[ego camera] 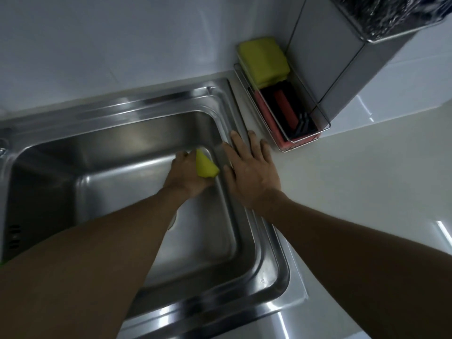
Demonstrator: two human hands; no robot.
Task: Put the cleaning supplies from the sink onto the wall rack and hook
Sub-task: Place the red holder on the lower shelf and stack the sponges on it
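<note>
We're looking down on a pale countertop (367, 192) that runs off to the right, with glossy white wall tiles (97, 45) rising behind it. Up in the top right corner we catch a shiny metal holder (391, 23) with something dark and glittery inside, too blurred for us to say what.

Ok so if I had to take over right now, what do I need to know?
Left hand: down in the sink, gripping a yellow sponge.
Right hand: open, flat on the sink's right rim.
Wire rack by the wall already holds a yellow cloth and red-and-black items.
Done: those pieces are racked.
Left: lift the sponge out and put it on the rack. No hook is visible from here.
</note>
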